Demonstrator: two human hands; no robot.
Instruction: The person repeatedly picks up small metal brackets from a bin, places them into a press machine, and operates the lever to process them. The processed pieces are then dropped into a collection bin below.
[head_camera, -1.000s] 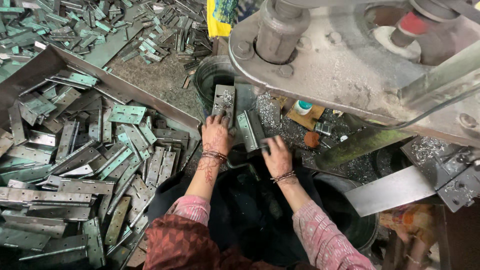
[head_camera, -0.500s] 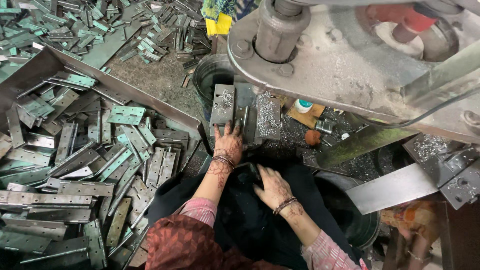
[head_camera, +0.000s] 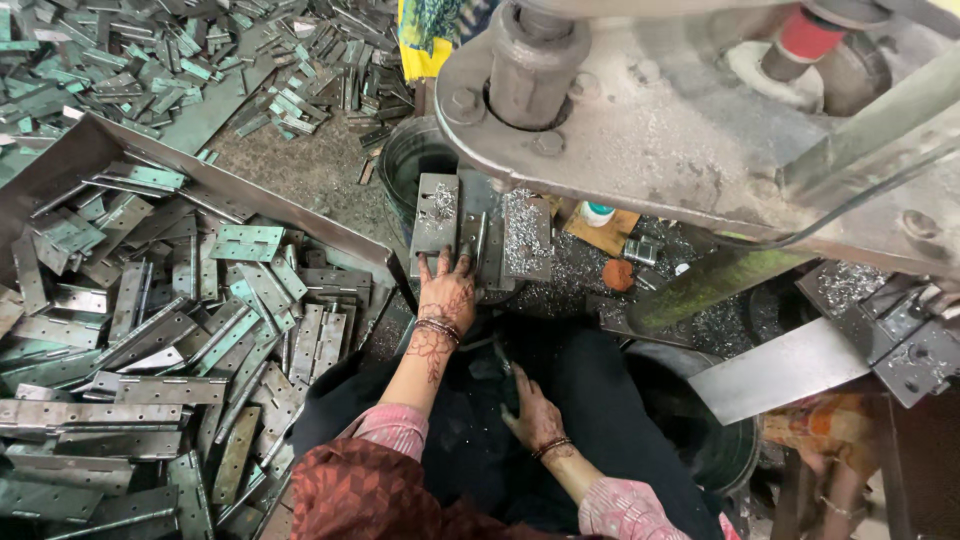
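My left hand (head_camera: 447, 291) lies flat, fingers spread, on the near end of a grey metal hinge plate (head_camera: 436, 212) that rests on the bed of a press machine (head_camera: 640, 100). A second plate (head_camera: 527, 232), strewn with metal shavings, lies just right of it. My right hand (head_camera: 528, 411) is drawn back low over my dark lap, fingers loosely curled around what looks like a small dark piece; it is too dim to tell what. Both wrists wear bangles.
A large metal tray (head_camera: 60, 160) on the left holds several hinge plates (head_camera: 200, 340). More plates (head_camera: 150, 60) litter the floor beyond it. A dark bucket (head_camera: 405, 160) stands behind the press bed. A slanted metal chute (head_camera: 780, 370) and another bucket (head_camera: 720, 440) sit at right.
My left hand has slid right and forward onto the plate on the press bed. My right hand has pulled back from the bed down to my lap.
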